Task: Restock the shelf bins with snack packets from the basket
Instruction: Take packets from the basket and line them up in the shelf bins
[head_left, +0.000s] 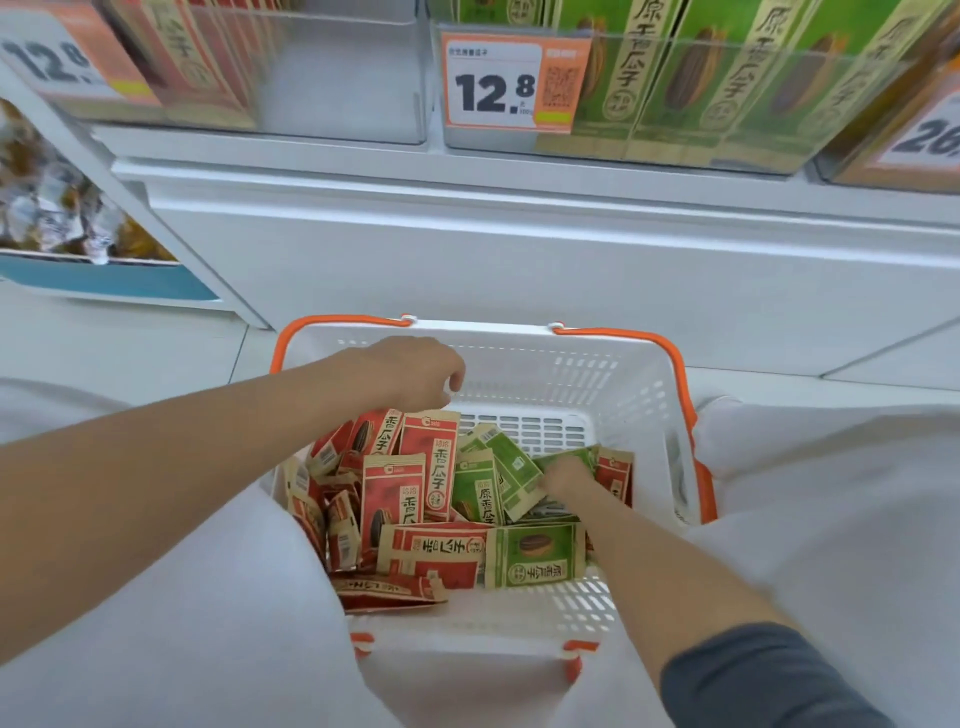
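Price tag (514, 80) reads 12.8 above basket (613, 364).

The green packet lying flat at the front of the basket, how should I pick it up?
Probably pinch the green packet by its right short edge, coming from above: that edge lies free over bare basket floor, while its left edge abuts a red packet.

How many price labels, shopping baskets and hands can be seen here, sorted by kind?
Price labels: 3
Basket: 1
Hands: 2, the left hand and the right hand
Total: 6
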